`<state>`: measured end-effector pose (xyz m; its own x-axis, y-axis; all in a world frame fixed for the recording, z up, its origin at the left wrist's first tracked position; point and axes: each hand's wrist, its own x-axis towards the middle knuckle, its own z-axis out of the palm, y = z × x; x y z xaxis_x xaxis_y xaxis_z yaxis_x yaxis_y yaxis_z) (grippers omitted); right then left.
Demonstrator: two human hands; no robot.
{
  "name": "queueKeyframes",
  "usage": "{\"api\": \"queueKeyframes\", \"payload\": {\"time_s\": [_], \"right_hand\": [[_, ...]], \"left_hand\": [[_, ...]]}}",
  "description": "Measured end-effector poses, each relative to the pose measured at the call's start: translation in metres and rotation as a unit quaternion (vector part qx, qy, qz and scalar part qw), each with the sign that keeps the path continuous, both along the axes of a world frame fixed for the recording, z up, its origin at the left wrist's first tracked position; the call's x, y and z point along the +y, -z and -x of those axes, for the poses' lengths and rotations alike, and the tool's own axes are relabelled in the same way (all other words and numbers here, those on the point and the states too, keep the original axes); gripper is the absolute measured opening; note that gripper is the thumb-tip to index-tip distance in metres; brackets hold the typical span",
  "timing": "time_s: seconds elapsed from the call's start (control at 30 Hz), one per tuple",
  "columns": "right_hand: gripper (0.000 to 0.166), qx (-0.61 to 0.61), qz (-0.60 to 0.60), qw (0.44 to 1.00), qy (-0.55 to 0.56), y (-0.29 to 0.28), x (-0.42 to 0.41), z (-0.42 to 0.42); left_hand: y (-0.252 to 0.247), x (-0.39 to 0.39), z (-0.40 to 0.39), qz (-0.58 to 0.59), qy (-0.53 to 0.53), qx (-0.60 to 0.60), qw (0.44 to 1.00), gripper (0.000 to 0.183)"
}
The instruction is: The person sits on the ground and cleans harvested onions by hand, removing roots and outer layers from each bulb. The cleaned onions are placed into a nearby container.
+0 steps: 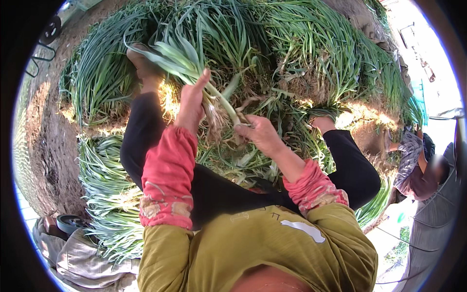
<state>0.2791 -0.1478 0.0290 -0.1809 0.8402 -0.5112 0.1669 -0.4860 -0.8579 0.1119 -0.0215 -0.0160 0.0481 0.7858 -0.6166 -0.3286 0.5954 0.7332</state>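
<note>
My left hand grips a small bunch of green onions around the stems, thumb pointing up. Their leaves fan out toward the upper left. One thick pale stem runs down to the right, while thinner stems with stringy roots hang below my left hand. At the thick stem's lower end, my right hand pinches the base or a dry outer layer there; the fingers hide which. Loose leaves and trimmings lie on the ground under both hands, between my legs.
Large heaps of green onions stand in an arc before me, roots toward me. Another pile lies at left. My feet rest among the plants. At far right sits another person. Grey cloth lies at lower left.
</note>
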Motion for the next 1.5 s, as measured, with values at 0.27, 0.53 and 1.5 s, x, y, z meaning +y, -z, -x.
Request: {"api": "queueKeyframes", "payload": {"time_s": [0.27,0.53,1.5], "right_hand": [[0.033,-0.254,-0.153,0.955,-0.018,0.069,0.099,-0.025],[0.024,-0.449,-0.039,0.893,-0.008,0.169,0.182,-0.046],[0.024,0.39,0.077,0.798,0.453,0.056,0.069,0.036]], "left_hand": [[-0.046,-0.003,0.02,-0.14,-0.046,-0.065,0.987,0.027],[-0.044,0.005,0.013,-0.009,-0.09,-0.159,0.983,0.014],[0.001,-0.03,-0.015,-0.021,0.022,-0.05,0.998,0.025]]}}
